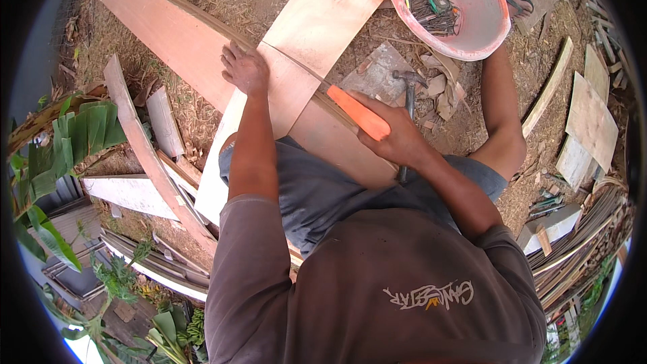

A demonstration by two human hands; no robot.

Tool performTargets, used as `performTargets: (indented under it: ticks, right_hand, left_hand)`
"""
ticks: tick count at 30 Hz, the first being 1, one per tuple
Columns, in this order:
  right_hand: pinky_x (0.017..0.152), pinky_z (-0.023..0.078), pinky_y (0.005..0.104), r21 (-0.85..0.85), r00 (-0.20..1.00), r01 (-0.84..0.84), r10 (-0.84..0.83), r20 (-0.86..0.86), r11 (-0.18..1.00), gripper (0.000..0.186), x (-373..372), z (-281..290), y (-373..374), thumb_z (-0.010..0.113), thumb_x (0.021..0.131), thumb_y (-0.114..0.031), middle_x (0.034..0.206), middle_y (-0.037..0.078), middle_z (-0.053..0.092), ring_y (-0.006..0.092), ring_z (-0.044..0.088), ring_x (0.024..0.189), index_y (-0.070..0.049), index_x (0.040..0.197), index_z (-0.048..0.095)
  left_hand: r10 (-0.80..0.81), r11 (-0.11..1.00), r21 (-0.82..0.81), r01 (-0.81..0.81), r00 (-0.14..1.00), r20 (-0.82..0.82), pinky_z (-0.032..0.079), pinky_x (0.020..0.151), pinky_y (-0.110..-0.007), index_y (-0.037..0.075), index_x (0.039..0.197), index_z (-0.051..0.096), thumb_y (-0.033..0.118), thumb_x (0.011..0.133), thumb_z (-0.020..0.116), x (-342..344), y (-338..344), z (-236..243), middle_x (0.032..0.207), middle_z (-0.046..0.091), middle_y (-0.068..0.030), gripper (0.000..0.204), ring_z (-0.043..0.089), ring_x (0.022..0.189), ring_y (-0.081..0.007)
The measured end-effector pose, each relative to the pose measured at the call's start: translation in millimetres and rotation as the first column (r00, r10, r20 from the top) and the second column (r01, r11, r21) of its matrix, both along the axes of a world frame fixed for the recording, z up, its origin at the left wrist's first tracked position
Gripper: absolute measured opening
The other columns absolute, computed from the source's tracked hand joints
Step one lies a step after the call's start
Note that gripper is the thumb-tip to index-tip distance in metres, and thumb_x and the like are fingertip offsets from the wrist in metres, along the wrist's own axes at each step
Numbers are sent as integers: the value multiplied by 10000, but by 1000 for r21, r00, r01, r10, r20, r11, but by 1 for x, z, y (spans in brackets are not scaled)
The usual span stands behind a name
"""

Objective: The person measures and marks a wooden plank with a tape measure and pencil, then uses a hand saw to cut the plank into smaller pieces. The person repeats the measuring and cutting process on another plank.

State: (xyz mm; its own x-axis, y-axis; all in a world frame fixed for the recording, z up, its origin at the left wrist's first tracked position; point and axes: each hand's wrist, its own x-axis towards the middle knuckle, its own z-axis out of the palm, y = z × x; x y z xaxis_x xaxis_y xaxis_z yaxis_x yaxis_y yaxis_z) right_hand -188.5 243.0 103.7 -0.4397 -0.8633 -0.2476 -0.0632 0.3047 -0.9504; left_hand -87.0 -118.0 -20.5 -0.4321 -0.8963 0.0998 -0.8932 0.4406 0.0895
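My right hand (pixel 394 128) is wrapped round the orange handle of a handsaw (pixel 360 113). Its thin blade is seen nearly edge-on, lying across a pale plywood sheet (pixel 317 23) and pointing up and left toward my other hand. My left hand (pixel 244 71) rests on the wood just left of the blade's far end, fingers apart and pressing down. Beneath the sheet, a long reddish plywood-faced plank (pixel 162 30) runs crosswise from the far left to my lap. Beside my right hand is a hammer (pixel 410 87), its handle partly hidden.
A pinkish bucket (pixel 472 10) holding many nails and a green-handled item stands at the upper right, near my foot. Curved wood strips (pixel 151 155) lie at left by banana leaves (pixel 87 128). Board offcuts (pixel 590 121) and stacked thin strips (pixel 583 236) lie at right.
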Motion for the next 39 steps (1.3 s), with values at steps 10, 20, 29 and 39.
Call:
performTargets:
  ticks: [10,20,29,39]
  right_hand:
    - [853,586,423,178,999,-17,11,32,984,797,4,77,82,749,773,-89,1211,153,706,372,708,979,-160,1512,457]
    - [991,550,349,85,998,-26,21,62,996,856,11,95,171,755,787,-78,1489,96,550,306,643,1225,-138,1555,382]
    - [828,552,437,-60,994,0,-7,-106,998,752,-12,-2,-18,717,804,-146,1173,185,701,415,675,955,-179,1512,465]
    - [969,566,370,89,1000,-25,24,10,996,792,15,116,204,767,774,-50,1418,149,602,325,660,1196,-107,1504,464]
  left_hand:
    - [-14,998,-56,12,1000,-24,286,1142,-598,73,1541,366,326,1019,380,0,-1,-12,1601,356,-203,581,338,1473,-389]
    - [-25,999,-23,24,999,-38,284,1141,-618,85,1547,347,320,1015,401,-1,1,-5,1607,344,-207,584,327,1481,-394]
    - [-17,999,-40,20,997,69,322,1131,-609,97,1546,353,332,1024,414,1,-1,-7,1601,355,-191,576,358,1465,-381]
    - [-53,995,-85,56,998,35,324,1122,-593,86,1539,361,326,1022,413,4,-5,-19,1583,381,-206,573,373,1453,-382]
